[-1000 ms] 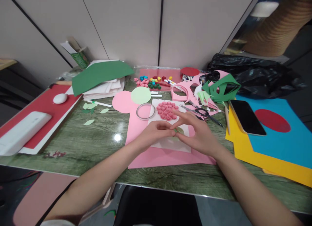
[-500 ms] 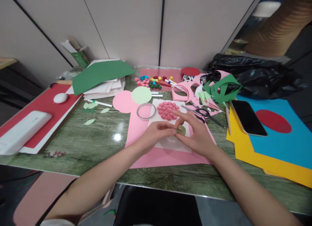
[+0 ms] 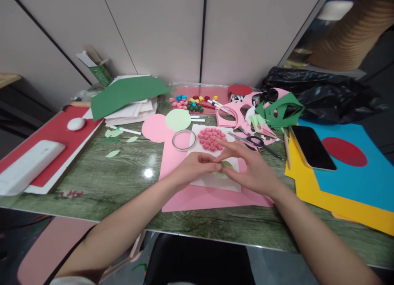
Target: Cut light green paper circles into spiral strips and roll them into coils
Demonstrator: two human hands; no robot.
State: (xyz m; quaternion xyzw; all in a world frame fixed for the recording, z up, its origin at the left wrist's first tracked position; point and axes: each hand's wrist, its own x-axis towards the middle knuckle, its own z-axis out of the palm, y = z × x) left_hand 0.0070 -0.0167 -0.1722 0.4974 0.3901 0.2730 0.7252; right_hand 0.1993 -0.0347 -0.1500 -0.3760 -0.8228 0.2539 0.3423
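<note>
Over a white sheet (image 3: pixel 200 179) my left hand (image 3: pixel 197 169) pinches a small green paper piece (image 3: pixel 228 166) between thumb and fingertips. My right hand (image 3: pixel 248 166) grips the same piece from the other side, its thumb and index finger curved around it. The piece looks curled, but the fingers hide much of it. Just beyond the hands, a cluster of pink rolled paper flowers (image 3: pixel 211 138) rests on the white sheet. To its left lies a clear tape ring (image 3: pixel 184 140). Pink paper (image 3: pixel 184 201) is spread beneath the sheet.
Scissors (image 3: pixel 255 141) and a pen (image 3: pixel 273 153) lie to the right, near pink cut-outs (image 3: pixel 227 116). Farther right is a phone (image 3: pixel 313 147) on yellow and blue paper (image 3: pixel 363 186). Leaf cut-outs (image 3: pixel 113 153), a light green disc (image 3: pixel 178 120) and a white device (image 3: pixel 33 166) are left.
The green paper piece has turned between my fingers, with more light green showing below it. Both hands have shifted slightly to the left.
</note>
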